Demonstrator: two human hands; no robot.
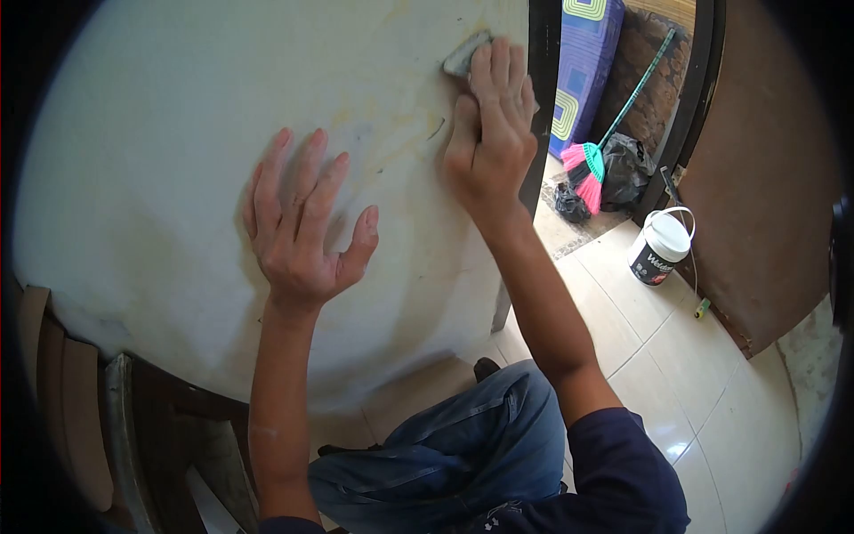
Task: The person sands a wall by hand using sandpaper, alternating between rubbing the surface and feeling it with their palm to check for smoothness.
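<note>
From the head cam, a pale grey block (461,60) is sitting up near the top right of a big whitish panel (160,133), close to its dark edge strip (544,98). One end is poking out past the fingers, pointing up and to the left; the rest is hiding under the hand, so I honestly can't tell where its long axis is running.

The right hand (494,133) is curling over that block, fingers together and pointing up, thumb tucking in on the left side, and it's holding the thing flat against the panel. The left hand (302,231) is spreading its fingers wide, thumb sticking out to the right, and looks to be resting on the panel lower down, gripping nothing.

Off to the right, a white-lidded bucket (665,240) is standing on the tiled floor (676,383), and a pink-and-black broom (587,173) is leaning beside black plastic bags (628,169).
</note>
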